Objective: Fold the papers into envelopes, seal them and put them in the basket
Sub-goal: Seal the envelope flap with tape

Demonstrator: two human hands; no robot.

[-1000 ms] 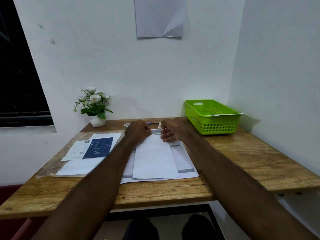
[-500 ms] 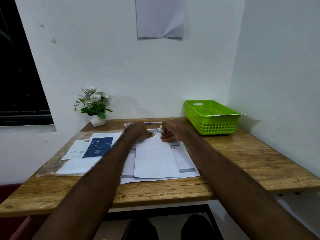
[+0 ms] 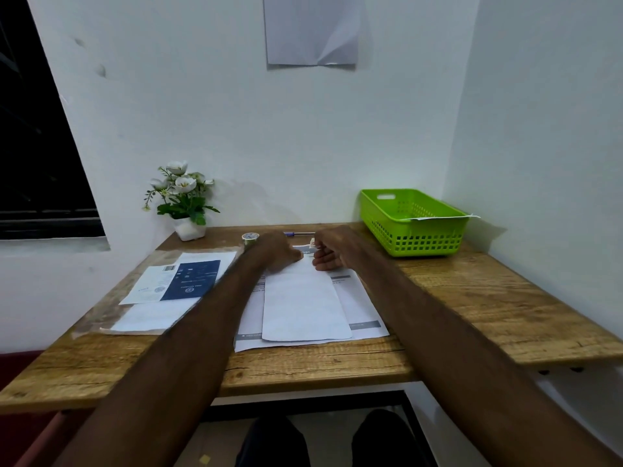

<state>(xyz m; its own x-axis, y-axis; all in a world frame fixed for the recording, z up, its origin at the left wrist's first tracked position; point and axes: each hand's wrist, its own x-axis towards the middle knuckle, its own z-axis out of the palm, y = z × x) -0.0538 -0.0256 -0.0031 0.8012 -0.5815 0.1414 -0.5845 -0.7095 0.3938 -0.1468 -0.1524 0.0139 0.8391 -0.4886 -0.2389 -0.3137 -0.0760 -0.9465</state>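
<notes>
Head view: left hand [image 3: 279, 252] presses the folded paper [image 3: 303, 305] flat; right hand [image 3: 328, 252], fingers curled, seems to pinch a small strip, unclear. Sealing likely comes next, before the green basket [image 3: 413, 219].

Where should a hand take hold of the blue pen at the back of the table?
Probably the blue pen's exposed left half, pinched across the barrel from above: it lies flat and crosswise along the table's far edge, and the right hand covers its other end.
</notes>
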